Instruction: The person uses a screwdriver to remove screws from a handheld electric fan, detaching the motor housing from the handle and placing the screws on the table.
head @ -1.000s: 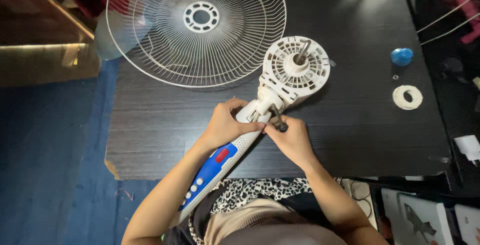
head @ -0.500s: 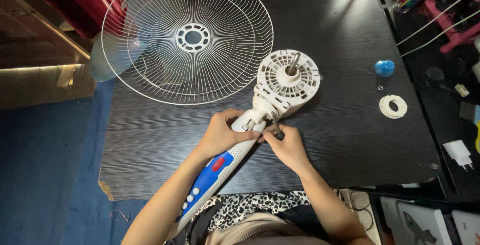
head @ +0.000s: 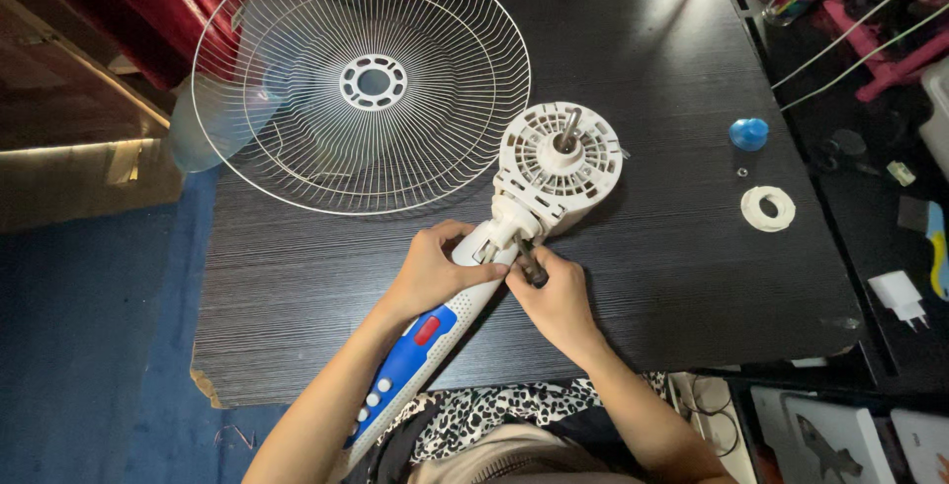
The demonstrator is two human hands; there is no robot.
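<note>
Since a moment ago the fan body has slid a little nearer the person and the head has tilted, so the wire guard now sits fuller in view; the hands have kept their places on the neck, which suggests the work at that joint is going on, not finished.

Nearest, the left hand (head: 427,271) has its grip closed around the white neck of the fan body (head: 474,276), just above the blue control handle (head: 405,370) that runs back toward the person's lap. Touching it from the other side, the right hand (head: 556,296) pinches a small dark tool or part (head: 531,264) against the joint; its grip is closed on that piece, though I cannot tell whether it is a screwdriver tip or a pin.

Just beyond both grips lies the round white motor housing (head: 560,153), face up with its metal shaft (head: 568,130) standing out. Further off to the left of the hands rests the white wire guard (head: 362,84), flat on the dark worktop (head: 682,276), with a pale translucent blade (head: 198,133) partly under its far left edge. Well to the right of the right hand lie a white ring (head: 768,208), a tiny washer (head: 742,172) and a blue cap (head: 748,134).
</note>
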